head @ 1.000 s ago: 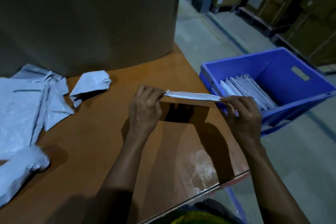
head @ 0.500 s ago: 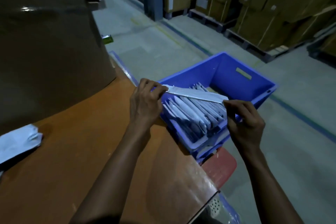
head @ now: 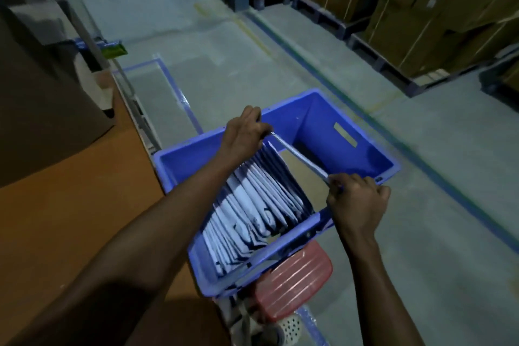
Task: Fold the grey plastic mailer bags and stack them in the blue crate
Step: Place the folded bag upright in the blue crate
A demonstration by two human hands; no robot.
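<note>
Placing one folded mailer at the end of the row in the crate

The left hand point(head: 245, 135) and the right hand point(head: 356, 199) each pinch one end of a folded grey mailer bag point(head: 299, 157), held on edge between them above the blue crate point(head: 323, 109). The row of folded bags point(head: 252, 211) stands just below the left forearm. A good move is to lower the bag evenly, close beside the last bag, and release both ends together so it does not unfold.
</note>
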